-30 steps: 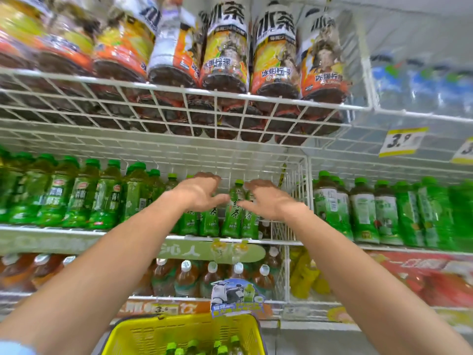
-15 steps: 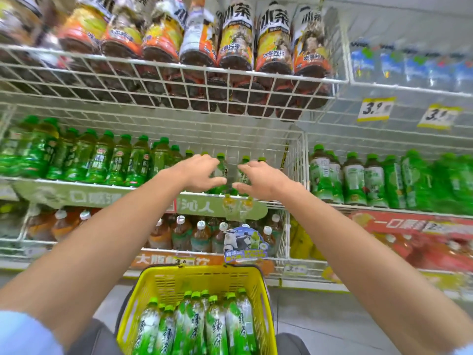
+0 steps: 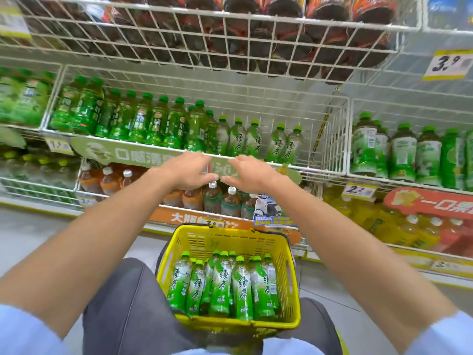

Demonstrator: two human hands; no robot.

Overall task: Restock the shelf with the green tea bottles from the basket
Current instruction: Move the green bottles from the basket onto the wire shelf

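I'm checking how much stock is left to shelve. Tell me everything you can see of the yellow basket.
The yellow basket looks like moulded plastic, rectangular, with slotted walls; a dark handle lies folded along its far rim. It sits upright, apparently on the person's lap, against grey trousers. Inside, roughly ten green tea bottles lean packed side by side, caps toward the shelf. Neither the left hand nor the right hand touches it.

Shop drinks aisle, white wire shelves carrying rows of bottled drinks, price tags hanging off shelf edges.
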